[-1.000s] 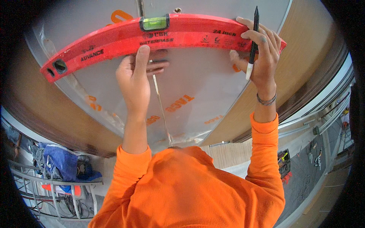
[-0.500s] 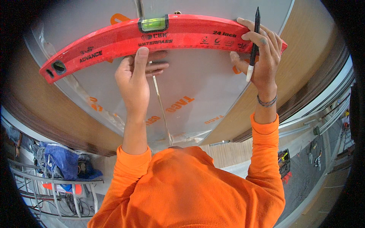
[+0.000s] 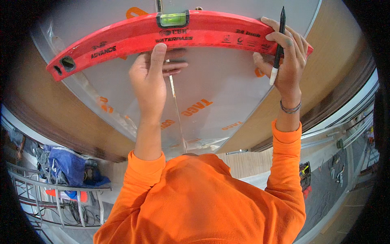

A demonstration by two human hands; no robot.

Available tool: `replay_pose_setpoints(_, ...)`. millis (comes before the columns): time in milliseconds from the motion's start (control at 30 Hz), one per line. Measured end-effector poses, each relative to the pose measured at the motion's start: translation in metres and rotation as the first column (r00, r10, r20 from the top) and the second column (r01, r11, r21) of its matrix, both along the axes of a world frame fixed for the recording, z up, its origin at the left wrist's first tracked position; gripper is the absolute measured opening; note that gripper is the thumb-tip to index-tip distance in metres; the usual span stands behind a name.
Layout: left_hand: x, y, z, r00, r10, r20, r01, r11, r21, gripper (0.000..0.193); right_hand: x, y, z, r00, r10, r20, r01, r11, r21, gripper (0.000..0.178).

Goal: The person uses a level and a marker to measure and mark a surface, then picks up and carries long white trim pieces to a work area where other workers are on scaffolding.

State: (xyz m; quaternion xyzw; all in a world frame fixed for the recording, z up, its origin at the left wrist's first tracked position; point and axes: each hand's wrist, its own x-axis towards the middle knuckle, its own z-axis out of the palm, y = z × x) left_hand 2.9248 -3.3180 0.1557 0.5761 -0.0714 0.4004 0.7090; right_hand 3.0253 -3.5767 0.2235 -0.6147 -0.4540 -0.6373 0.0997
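A long red spirit level (image 3: 211,28) lies across a grey film-covered panel (image 3: 227,77) with orange lettering. Its green vial (image 3: 172,19) sits near the middle of the top edge. My left hand (image 3: 152,81) holds the level's lower edge, thumb on the front face, fingers reaching behind and below it. At the right end, my right hand (image 3: 291,67) grips the level, fingers over the face and thumb under the lower edge. That hand also keeps a black pen-like marker (image 3: 279,51) with a white end between its fingers, dark tip upward.
Brown wood-toned boards (image 3: 321,77) flank the panel. A narrow shiny strip (image 3: 174,93) runs down its middle. Lower left, a blue cloth (image 3: 69,166) lies by a metal frame (image 3: 59,188) and cables. An open toolbox (image 3: 305,173) and small loose pieces (image 3: 337,173) are at lower right.
The whole picture has shifted slightly up and to the right, hands, level and panel together. Both hands keep the same hold.
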Motion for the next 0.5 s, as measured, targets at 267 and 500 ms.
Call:
replay_pose_setpoints(267,0.0008,0.002,-0.0017,1.0,-0.007,0.01,0.007,1.0,0.012,0.045,-0.0015,0.0003,-0.0031,1.0,0.009,-0.015,-0.009,1.0,-0.001,0.038)
replay_pose_setpoints(500,0.0005,0.0036,-0.0027,1.0,-0.004,0.01,0.003,1.0,0.021,0.046,-0.001,0.0011,-0.0011,1.0,0.012,0.007,-0.012,1.0,-0.008,0.038)
